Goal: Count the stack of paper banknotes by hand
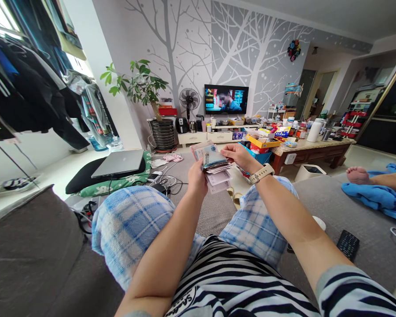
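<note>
Above my lap, my left hand (198, 178) is closed round the left side of a thick bundle of cards and papers (215, 161). A pale blue card-like piece with printing lies on top, and pinkish sheets stick out behind it. Below hang whitish-lilac leaves (219, 178), perhaps card sleeves; I cannot tell whether a holder binds them. My right hand (239, 156), with a beige-strapped watch (262, 173) on its wrist, pinches the bundle's upper right edge between thumb and fingers. Exactly what lies between those fingertips is too small to make out.
A blue plaid blanket (135, 220) covers my legs on the grey sofa. To the left are a laptop (119, 164) and cables (166, 182). A remote (348, 245) lies right, near another person's foot (358, 175). Ahead stands a cluttered table (303, 147).
</note>
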Available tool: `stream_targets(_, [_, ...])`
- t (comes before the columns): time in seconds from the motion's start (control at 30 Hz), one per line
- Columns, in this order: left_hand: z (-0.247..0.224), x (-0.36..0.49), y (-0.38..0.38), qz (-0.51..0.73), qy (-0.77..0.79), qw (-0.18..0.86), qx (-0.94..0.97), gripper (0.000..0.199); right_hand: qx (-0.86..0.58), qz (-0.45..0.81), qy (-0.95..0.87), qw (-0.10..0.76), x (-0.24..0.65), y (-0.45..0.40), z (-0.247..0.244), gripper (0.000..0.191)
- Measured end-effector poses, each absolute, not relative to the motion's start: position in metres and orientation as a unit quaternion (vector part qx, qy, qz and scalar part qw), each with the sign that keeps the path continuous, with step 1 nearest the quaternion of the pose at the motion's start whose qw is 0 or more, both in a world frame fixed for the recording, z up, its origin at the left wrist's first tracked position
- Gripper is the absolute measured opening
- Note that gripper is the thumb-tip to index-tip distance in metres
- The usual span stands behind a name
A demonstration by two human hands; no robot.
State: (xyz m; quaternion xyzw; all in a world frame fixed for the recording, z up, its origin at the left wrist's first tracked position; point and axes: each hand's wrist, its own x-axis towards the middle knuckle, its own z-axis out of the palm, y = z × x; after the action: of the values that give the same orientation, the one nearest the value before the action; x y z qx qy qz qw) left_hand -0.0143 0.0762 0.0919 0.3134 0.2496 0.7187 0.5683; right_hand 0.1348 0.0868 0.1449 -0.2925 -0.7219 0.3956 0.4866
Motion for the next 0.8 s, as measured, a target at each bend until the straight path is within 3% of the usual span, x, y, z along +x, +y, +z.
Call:
stream_targets(0.47, [0.0911,-0.0158,0.0738,0.729,0.261,0.551,0.311,0.02,-0.285,0.39,-0.748,0.456,0.1358,0.0852,0.1444,0.034])
stream_targets(0.8, [0.0907,-0.0161,0.0737,0.713,0.237,0.572,0.329,0.03,-0.336,0.36,-0.737,0.463,0.1356,0.0934,0.1391,0.039])
